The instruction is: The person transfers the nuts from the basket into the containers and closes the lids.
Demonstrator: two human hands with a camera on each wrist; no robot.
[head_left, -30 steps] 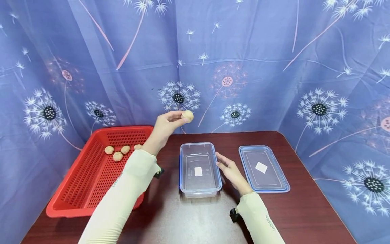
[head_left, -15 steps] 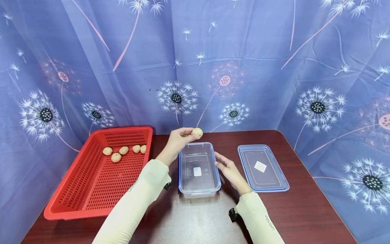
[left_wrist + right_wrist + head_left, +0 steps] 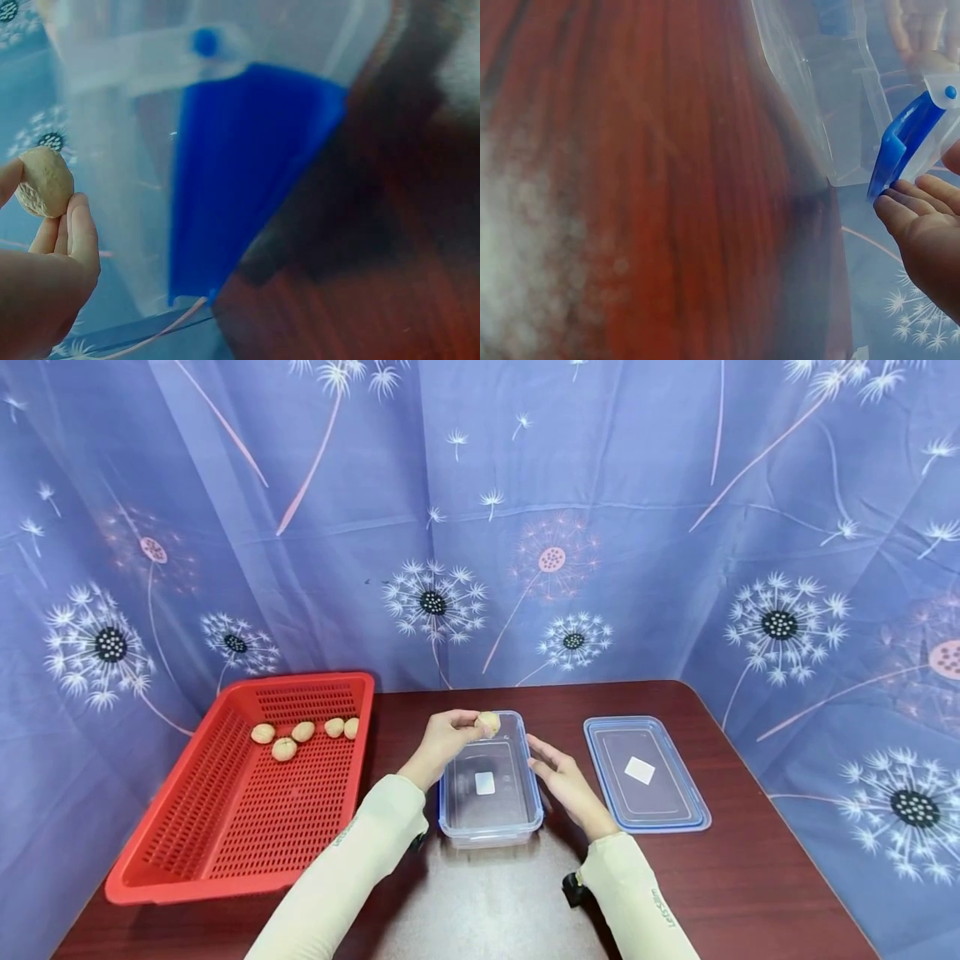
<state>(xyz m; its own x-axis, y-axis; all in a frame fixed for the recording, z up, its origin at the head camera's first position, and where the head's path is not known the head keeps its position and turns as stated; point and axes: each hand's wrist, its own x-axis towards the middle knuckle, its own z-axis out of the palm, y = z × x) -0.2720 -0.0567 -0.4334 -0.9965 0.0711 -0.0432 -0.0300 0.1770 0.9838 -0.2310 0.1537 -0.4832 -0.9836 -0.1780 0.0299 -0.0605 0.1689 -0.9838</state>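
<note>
My left hand [image 3: 441, 745] pinches a pale walnut [image 3: 489, 723] between thumb and fingers, over the far end of a clear plastic food container [image 3: 480, 817] with a blue rim. In the left wrist view the walnut [image 3: 46, 181] shows its wrinkled shell beside the container's blue side latch [image 3: 240, 172], which hangs down. My right hand [image 3: 562, 783] rests against the container's right side with fingers extended. Its fingertips touch or nearly touch the other blue latch [image 3: 904, 142] in the right wrist view. A white label [image 3: 485, 782] shows on the container floor.
A red perforated basket [image 3: 247, 835] at the left holds several walnuts [image 3: 284, 749] near its far end. To the right, the container's blue-edged clear lid [image 3: 652, 797] lies flat on the dark wooden table [image 3: 750, 877]. A blue patterned curtain [image 3: 637, 527] borders the table.
My left hand has carried the walnut right and down, from left of the container to over its far end. My right hand has stayed at the container's side.
</note>
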